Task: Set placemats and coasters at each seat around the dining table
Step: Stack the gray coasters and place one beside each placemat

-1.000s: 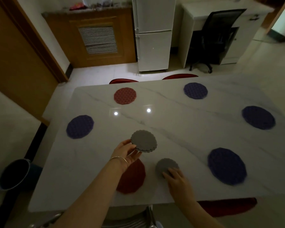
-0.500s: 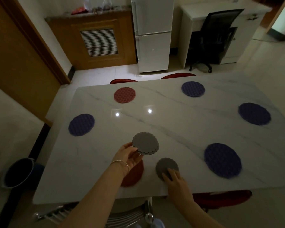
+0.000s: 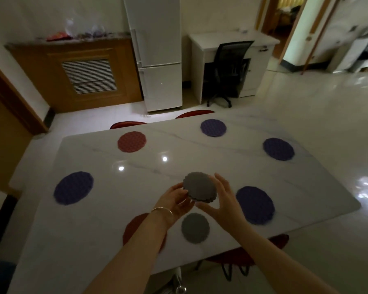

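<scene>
My left hand (image 3: 174,200) grips the stack of grey coasters (image 3: 199,186) above the table (image 3: 136,183), my right hand (image 3: 223,200) lies loosely spread against its right edge, and a single grey coaster (image 3: 195,228) lies just beside the near red placemat (image 3: 134,227).

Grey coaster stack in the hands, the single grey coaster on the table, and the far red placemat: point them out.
grey coaster stack (image 3: 199,187): head view, middle of top face.
single grey coaster (image 3: 195,228): head view, centre.
far red placemat (image 3: 132,142): head view, centre.

Glossy marble table (image 3: 115,209), matt coasters (image 3: 199,186)
</scene>
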{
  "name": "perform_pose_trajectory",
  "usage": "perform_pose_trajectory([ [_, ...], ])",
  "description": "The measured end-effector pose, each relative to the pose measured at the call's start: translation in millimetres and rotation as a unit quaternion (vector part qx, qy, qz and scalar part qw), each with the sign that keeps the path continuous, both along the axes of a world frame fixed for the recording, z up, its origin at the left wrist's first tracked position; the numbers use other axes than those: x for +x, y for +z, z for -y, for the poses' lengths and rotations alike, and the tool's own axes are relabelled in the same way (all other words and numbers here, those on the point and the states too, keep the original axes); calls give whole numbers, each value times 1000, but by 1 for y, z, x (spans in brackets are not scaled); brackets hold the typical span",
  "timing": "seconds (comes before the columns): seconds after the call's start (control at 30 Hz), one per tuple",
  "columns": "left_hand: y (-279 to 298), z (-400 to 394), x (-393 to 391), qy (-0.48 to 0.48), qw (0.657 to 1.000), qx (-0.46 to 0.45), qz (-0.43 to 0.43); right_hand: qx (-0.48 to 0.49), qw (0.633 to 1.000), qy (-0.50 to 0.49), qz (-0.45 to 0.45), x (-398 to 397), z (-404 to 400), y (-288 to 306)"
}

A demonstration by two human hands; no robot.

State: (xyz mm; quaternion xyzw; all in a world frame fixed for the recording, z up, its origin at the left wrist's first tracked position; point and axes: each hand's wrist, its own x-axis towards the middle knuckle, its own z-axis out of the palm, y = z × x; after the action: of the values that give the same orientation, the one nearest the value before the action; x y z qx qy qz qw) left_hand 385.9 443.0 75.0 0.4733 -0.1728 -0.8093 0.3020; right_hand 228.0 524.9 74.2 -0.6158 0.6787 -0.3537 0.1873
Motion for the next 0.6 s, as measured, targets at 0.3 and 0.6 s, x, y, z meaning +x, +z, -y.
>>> perform_pose_trajectory([
  [0.3,32,15,-83,-124,986,-67,-83,-43,994,-83,-59,-87,3,35],
  [0.6,35,40,-209,-138,980,-117,-79,-102,983,-35,-148,-211,27,33],
])
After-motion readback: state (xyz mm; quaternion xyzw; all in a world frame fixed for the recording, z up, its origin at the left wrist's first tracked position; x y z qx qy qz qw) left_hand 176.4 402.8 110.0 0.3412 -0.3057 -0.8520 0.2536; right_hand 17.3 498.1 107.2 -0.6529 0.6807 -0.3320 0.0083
